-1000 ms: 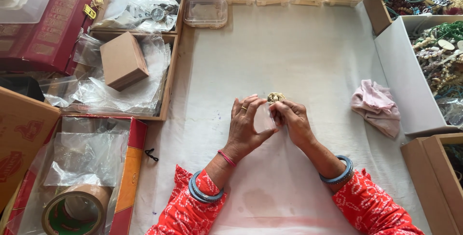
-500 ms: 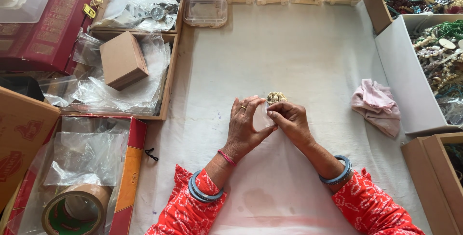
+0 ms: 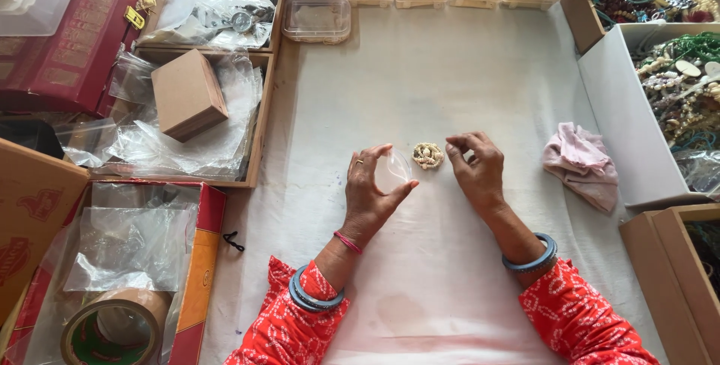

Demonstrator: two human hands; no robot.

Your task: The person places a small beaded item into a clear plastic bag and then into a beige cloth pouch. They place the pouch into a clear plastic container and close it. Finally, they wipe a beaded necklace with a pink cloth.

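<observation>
Head view: left hand pinches small clear plastic pouch, thumb and fingers clamped on its edges. Right hand empty, fingers loosely curled. Bead cluster on white cloth between hands. Judged light, bumpy, likely fragile; grip by sides.
</observation>
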